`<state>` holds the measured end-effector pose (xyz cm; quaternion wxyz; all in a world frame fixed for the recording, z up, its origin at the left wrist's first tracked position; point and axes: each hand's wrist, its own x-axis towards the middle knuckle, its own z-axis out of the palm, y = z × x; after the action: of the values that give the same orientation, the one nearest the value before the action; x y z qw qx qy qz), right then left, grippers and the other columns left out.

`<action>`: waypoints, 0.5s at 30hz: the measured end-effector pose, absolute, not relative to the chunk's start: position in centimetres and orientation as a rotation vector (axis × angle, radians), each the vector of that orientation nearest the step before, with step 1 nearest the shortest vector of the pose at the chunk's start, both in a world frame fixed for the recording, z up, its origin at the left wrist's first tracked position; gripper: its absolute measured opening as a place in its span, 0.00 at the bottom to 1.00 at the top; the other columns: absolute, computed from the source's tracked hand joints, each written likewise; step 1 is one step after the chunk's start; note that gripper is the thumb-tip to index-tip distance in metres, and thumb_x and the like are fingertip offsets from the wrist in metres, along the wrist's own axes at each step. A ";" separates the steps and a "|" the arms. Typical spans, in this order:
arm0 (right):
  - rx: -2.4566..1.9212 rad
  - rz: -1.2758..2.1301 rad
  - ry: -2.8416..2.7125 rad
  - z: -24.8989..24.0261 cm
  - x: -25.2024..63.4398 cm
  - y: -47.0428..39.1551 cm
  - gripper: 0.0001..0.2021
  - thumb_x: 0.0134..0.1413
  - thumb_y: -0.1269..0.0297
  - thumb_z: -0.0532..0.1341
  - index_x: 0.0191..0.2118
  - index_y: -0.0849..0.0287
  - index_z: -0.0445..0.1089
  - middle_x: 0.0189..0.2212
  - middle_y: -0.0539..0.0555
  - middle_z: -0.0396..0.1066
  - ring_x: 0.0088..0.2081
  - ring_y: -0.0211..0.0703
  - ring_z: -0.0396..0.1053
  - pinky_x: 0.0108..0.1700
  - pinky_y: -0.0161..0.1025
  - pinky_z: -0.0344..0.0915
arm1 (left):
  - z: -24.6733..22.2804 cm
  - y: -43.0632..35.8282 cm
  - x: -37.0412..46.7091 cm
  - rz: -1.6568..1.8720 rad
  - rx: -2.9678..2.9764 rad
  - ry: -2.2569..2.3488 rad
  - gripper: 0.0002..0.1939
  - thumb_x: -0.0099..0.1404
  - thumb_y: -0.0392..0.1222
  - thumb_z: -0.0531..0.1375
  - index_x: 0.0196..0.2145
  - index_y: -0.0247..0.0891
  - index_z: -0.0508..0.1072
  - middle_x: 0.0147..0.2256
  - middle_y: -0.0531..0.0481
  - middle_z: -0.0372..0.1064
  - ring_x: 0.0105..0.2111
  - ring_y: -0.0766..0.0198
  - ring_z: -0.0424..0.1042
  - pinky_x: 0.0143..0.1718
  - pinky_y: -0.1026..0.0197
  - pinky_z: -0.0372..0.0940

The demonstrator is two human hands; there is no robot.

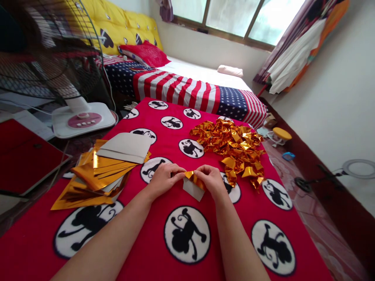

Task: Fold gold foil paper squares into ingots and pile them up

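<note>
A small sheet of gold foil paper [193,190], grey on its back and partly folded, is between my two hands over the red cloth. My left hand [165,177] pinches its left upper edge with thumb and fingers. Its right side is gripped by my right hand [211,179], fingertips close together at the gold fold. To the left lies a stack of gold foil sheets [102,177], with grey-backed sheets [125,146] on top. Crumpled-looking folded gold foil pieces [234,144] form a pile at the right.
A red cloth with black-and-white monkey circles [187,234] covers the table. A fan [83,119] stands at the left beside a red box-like object [26,152]. Behind is a bed with a flag-patterned cover [178,86]. A yellow stool [281,134] and a ring light [359,168] stand at right.
</note>
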<state>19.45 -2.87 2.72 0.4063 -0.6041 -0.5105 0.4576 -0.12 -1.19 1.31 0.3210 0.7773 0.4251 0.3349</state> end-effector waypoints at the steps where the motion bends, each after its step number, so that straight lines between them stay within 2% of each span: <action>1: -1.488 1.166 -1.237 2.7 19.4 -3.1 0.11 0.40 0.57 0.66 0.24 0.61 0.70 0.18 0.49 0.70 0.19 0.35 0.63 0.21 0.31 0.57 | 1.2 -1.2 -0.1 0.891 1.993 1.105 0.12 0.64 0.47 0.58 0.37 0.41 0.79 0.35 0.49 0.77 0.36 0.62 0.73 0.40 0.61 0.63; 10: -1.425 1.048 -1.326 2.1 19.0 -3.8 0.12 0.46 0.55 0.65 0.27 0.60 0.73 0.23 0.51 0.73 0.25 0.38 0.67 0.28 0.33 0.62 | 1.1 -1.6 0.3 0.934 1.825 1.163 0.11 0.63 0.45 0.59 0.33 0.39 0.80 0.32 0.50 0.78 0.33 0.62 0.74 0.36 0.64 0.65; 15: -1.425 1.020 -1.327 1.8 18.7 -4.1 0.10 0.47 0.58 0.65 0.26 0.60 0.74 0.23 0.52 0.73 0.25 0.39 0.67 0.27 0.33 0.60 | 1.1 -1.7 0.5 0.934 1.865 1.213 0.10 0.61 0.45 0.60 0.31 0.39 0.80 0.31 0.51 0.78 0.31 0.63 0.73 0.35 0.64 0.64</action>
<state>18.66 -4.08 1.85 0.4541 -0.5776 -0.5379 0.4134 0.54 -1.74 1.05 0.3566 0.7222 0.4696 0.3616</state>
